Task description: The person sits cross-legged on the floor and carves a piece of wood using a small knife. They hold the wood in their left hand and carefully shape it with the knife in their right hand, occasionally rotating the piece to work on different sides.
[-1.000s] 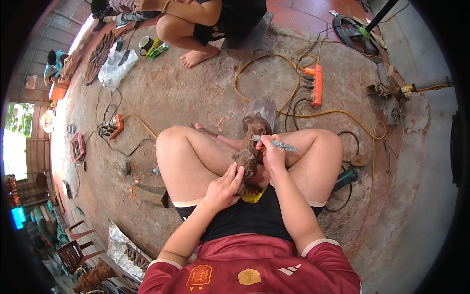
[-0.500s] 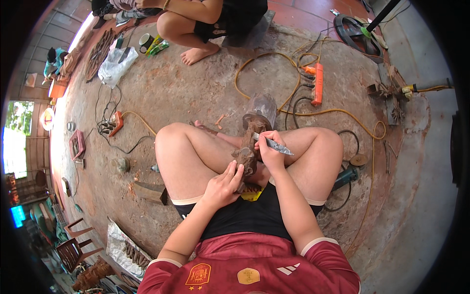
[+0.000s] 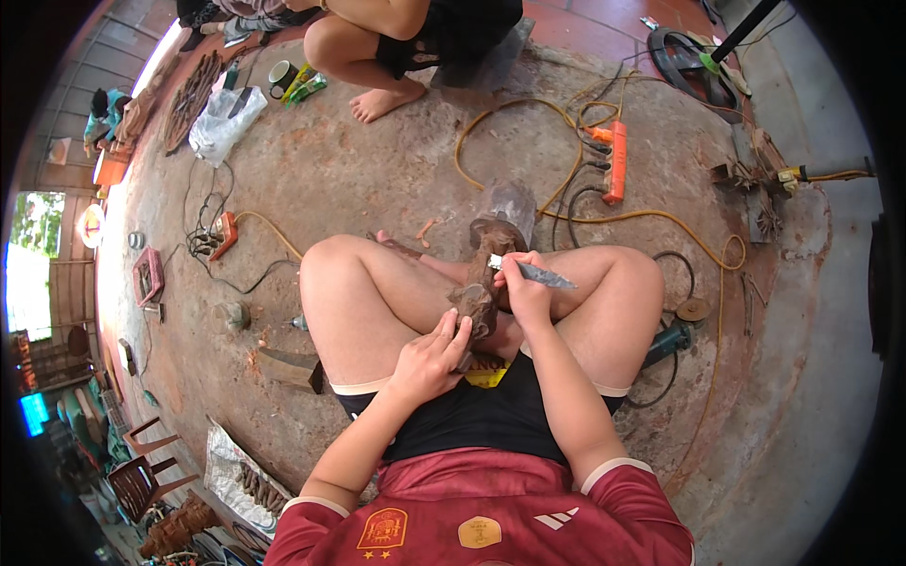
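A brown wood carving (image 3: pixel 478 300), knobbly along its length, lies between my bent legs. My left hand (image 3: pixel 432 358) holds its near end steady, fingers stretched along its left side. Gripped in my right hand (image 3: pixel 525 291) is a flat grey blade-like tool (image 3: pixel 547 277), whose pointed end sticks out to the right. The tool's bright other end meets the carving's upper part or sits just over it; I cannot tell which. Beyond the carving's wider far end stands a greyish block (image 3: pixel 510 203), partly hidden by it.
A person's bare foot (image 3: pixel 387 101) rests ahead. An orange power strip (image 3: pixel 615 162) with a looping yellow cable lies to the right, another orange socket box (image 3: pixel 224 236) to the left. Beside my right thigh is a teal power tool (image 3: pixel 672 340); a wood piece (image 3: pixel 290 369) lies by my left.
The tool in my right hand has tilted slightly, and its end on the carving now shines brighter. My left hand stays in place on the wood.
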Available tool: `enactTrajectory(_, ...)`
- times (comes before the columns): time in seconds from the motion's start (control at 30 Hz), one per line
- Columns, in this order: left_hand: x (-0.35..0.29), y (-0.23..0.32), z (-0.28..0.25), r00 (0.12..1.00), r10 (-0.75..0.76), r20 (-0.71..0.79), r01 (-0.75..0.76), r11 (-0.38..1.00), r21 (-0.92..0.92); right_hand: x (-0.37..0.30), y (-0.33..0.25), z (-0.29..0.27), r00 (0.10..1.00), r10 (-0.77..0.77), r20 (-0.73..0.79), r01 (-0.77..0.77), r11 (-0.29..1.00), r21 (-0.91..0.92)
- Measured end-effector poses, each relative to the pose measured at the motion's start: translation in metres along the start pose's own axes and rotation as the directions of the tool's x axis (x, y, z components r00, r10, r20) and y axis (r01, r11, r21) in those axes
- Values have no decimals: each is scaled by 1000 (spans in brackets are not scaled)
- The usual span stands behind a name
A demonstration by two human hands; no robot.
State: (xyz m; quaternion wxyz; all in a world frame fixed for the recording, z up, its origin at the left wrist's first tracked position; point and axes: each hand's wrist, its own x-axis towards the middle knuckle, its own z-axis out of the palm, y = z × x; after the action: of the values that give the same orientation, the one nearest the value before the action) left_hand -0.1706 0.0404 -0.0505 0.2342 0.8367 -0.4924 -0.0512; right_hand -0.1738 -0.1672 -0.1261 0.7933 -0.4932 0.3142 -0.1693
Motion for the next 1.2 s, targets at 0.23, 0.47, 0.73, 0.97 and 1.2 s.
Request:
enactTrajectory(0.23,-1,0,6,998,36,-57,-34,999,32,19,-21,-18,977,134,166,-163,971,177)
enactTrajectory(0.47,-3,0,8,999,-9,-42,11,999,36,20,-51,-45,957,203,208,-141,950,-279)
enactTrajectory(0.73,-7,2,5,999,-47,3,47,999,20,4,-81,-42,977,160,140,-99,925,-366)
enactTrajectory(0.97,-7,-1,8,1000,-3,-24,4,999,43,18,-76,-54,961,120,251,-174,963,207)
enactTrajectory(1.2,-5,1,9,1000,-16,-19,16,999,34,21,-78,-58,996,-40,77,8,926,377)
